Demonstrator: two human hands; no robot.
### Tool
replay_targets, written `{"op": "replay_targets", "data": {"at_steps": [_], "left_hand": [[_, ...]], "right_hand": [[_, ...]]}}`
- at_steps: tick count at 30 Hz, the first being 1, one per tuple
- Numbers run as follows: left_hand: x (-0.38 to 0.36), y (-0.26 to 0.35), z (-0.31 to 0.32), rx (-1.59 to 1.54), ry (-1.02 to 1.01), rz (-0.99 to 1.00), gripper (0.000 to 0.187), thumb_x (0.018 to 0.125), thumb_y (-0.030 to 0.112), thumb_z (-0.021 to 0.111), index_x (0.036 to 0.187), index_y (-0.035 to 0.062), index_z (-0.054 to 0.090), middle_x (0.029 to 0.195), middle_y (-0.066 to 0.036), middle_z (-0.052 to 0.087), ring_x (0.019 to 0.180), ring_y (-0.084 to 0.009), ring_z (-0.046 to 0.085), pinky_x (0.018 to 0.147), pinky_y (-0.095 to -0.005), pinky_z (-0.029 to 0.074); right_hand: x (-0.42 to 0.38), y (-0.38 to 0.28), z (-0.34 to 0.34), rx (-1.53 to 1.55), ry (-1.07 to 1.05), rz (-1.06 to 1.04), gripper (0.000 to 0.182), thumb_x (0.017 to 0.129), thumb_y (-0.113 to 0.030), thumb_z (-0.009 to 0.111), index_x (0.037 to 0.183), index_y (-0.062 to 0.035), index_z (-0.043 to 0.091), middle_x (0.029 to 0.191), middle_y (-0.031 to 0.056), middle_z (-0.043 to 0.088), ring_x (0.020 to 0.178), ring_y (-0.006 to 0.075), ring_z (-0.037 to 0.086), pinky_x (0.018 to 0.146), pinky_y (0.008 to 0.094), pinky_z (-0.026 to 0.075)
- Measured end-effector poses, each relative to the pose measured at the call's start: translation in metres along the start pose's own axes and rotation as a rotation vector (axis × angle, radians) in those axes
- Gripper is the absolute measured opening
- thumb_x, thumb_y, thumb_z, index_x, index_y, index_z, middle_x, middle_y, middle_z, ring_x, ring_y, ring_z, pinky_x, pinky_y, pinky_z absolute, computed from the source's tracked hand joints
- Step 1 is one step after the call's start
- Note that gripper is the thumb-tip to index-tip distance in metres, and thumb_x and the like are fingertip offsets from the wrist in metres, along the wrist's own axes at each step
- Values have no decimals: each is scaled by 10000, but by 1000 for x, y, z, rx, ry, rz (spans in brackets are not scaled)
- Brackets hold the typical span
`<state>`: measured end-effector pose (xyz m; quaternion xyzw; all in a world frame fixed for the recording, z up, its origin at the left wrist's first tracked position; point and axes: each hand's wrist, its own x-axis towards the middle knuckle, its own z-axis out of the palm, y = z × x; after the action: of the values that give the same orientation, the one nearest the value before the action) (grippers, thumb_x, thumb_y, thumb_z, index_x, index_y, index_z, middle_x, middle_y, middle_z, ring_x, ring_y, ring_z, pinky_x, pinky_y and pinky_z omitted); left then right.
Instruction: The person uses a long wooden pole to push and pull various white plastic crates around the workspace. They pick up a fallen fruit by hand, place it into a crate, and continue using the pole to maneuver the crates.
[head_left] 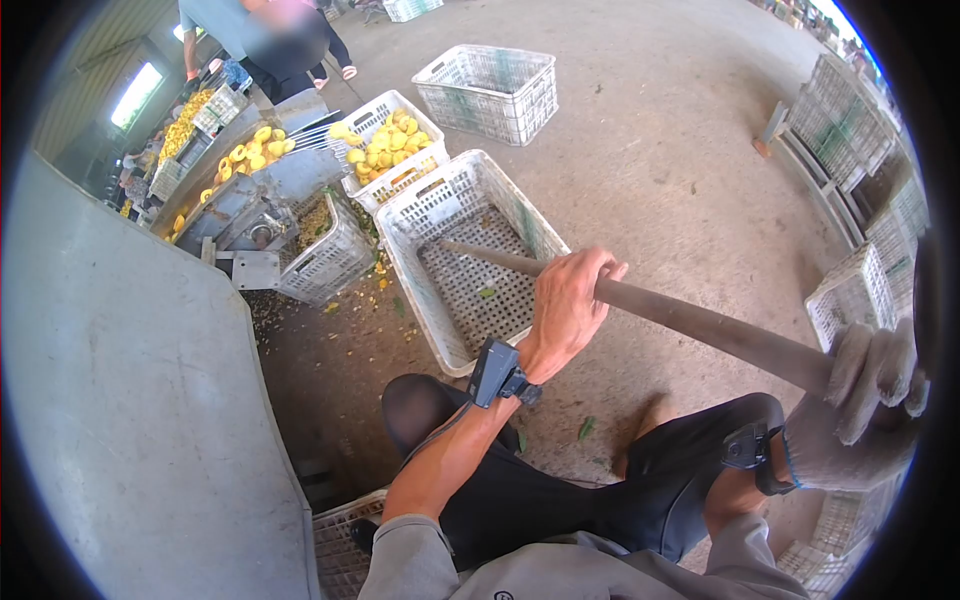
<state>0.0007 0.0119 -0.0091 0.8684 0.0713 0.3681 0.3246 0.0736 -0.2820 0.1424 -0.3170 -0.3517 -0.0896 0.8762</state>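
Note:
My left hand [568,305], bare, is wrapped around a long dark pole [690,320] that slants from lower right to upper left. Its far end reaches over an empty white plastic crate [420,215] on the floor in front of me. My right hand [868,385], in a grey work glove, grips the pole's near end at the right edge. Both wrists carry a dark strapped device. My knees in dark trousers show below the pole.
A crate of yellow fruit [392,148] stands behind the empty one, beside a grey sorting machine [250,195] carrying more fruit. Another empty crate [490,90] sits farther back. Stacked crates [850,150] line the right. A person [270,40] stands at the machine. A grey wall panel [130,400] fills the left.

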Motion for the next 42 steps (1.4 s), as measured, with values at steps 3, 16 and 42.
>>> {"op": "replay_targets", "data": {"at_steps": [3,16,42], "left_hand": [[-2,2,-3,-11,17,91,181,928,133,790,895,65,626,757,-97,679,693,-313,669,695,-450,503],[-4,-19,16,114,119,33,99,927,139,750,925,65,685,802,-124,681,785,-364,657,735,-484,484],[1,-20,-2,44,124,31,362,856,15,772,1189,44,631,1073,-136,695,1087,-349,648,1114,-526,440]], "right_hand": [[-4,-8,-9,-170,106,-51,303,1062,-345,508,939,-99,635,747,11,570,420,105,494,596,241,482],[-39,31,46,24,-210,12,371,1093,-371,539,874,-73,576,793,102,554,481,178,514,542,364,492],[-39,89,36,-128,-390,-17,335,1068,-326,588,1183,-16,532,979,232,615,723,354,678,667,531,601]]}}
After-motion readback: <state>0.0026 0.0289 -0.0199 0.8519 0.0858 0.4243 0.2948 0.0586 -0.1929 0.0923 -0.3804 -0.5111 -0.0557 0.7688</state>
